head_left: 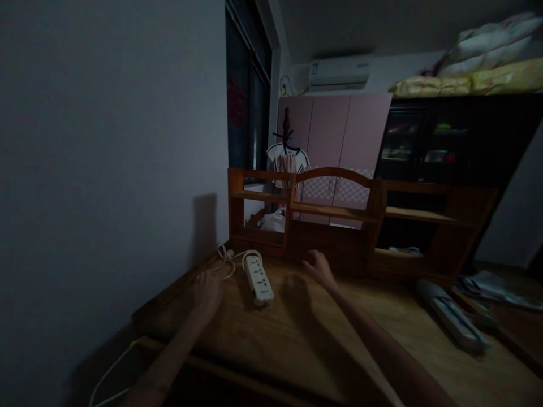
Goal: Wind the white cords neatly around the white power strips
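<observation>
A white power strip (258,281) with several sockets lies on the wooden desk (271,345). Its white cord (229,265) loops behind it toward the wall corner. Left of the strip, my left hand (207,294) is low over the desk, its fingertips beside the cord. Dim light and blur hide whether those fingers grip the cord. My right hand (320,268) is raised above the desk, right of the strip and in front of the shelf; its thumb and fingers are apart with nothing between them.
A wooden shelf unit (331,212) runs along the desk's back edge. To the right lies a long grey-white object (452,316), with papers (496,288) beyond it. A wall (127,169) borders the left side. Another white cable (106,373) hangs below the desk's left corner.
</observation>
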Motion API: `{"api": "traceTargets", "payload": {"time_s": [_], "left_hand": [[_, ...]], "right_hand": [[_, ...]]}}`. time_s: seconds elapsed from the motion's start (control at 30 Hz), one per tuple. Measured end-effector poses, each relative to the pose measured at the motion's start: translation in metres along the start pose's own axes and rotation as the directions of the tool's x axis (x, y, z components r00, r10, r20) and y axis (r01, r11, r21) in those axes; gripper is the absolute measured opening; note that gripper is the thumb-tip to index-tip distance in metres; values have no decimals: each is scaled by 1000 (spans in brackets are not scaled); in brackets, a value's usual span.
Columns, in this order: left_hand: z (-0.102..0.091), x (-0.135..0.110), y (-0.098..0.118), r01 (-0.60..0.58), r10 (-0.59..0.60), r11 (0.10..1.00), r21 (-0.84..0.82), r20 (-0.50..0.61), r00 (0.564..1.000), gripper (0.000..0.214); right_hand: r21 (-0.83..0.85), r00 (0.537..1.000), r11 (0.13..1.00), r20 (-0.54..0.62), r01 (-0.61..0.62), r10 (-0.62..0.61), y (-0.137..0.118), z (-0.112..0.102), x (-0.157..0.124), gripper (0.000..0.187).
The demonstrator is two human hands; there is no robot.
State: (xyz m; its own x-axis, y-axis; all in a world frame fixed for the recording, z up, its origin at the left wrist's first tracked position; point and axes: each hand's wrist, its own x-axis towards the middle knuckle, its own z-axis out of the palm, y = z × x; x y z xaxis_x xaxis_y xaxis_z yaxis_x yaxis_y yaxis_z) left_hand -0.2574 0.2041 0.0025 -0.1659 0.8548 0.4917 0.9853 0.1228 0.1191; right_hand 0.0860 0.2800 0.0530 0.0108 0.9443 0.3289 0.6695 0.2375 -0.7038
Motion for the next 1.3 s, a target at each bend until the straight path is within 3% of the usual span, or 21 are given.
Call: {"api": "traceTargets", "payload": {"time_s": [0.1,0.13,0.23,0.33,0.4,0.5,0.63,0.73,0.83,0.9,1.0,1.1,1.2,1.3], "left_hand": [[-5,-15,34,-72,68,997,-23,-137,988,34],[-5,-19,51,-150,138,987,-63,-159,978,36],[0,-33,102,-385,361,905,-184,-152,920,35],[12,-44,139,-494,490,837,-236,-77,868,27],[20,-47,148,-496,502,838,-226,-38,864,24],[29,-43,141,-480,484,865,-144,-15,875,24],[32,-35,104,-440,440,898,-23,-12,898,29],[31,-33,73,-387,387,922,19,-7,922,32],[31,-38,53,-358,358,934,-1,-32,933,33],[32,-43,50,-339,337,941,-16,-70,939,31],[34,-53,55,-320,314,947,-34,-130,941,31],[34,-60,60,-323,306,943,-78,-176,936,31],[32,-62,60,-316,288,938,-143,-190,939,31],[28,-63,59,-295,265,941,-162,-186,946,33]], "right_hand": [[-164,983,985,-181,-54,24,83,-93,-16,49],[-236,970,967,-241,-98,39,115,-122,-25,50],[-665,922,681,-385,-306,39,204,-188,-57,52],[-841,950,465,-312,-276,0,260,-221,-84,48],[-861,933,388,-361,-329,-10,270,-230,-95,45],[-813,896,399,-440,-423,55,260,-235,-102,40],[-739,876,482,-457,-472,157,252,-245,-103,36],[-705,899,567,-402,-426,176,261,-247,-97,28],[-661,943,682,-304,-311,136,257,-227,-87,25],[-575,966,787,-240,-222,98,233,-196,-80,31],[-339,993,936,-109,-89,55,169,-130,-67,42],[-59,996,995,30,-78,80,92,-54,-47,55],[12,994,999,100,-51,49,28,15,-23,56],[18,992,1000,129,-19,17,-17,70,-2,58]]}}
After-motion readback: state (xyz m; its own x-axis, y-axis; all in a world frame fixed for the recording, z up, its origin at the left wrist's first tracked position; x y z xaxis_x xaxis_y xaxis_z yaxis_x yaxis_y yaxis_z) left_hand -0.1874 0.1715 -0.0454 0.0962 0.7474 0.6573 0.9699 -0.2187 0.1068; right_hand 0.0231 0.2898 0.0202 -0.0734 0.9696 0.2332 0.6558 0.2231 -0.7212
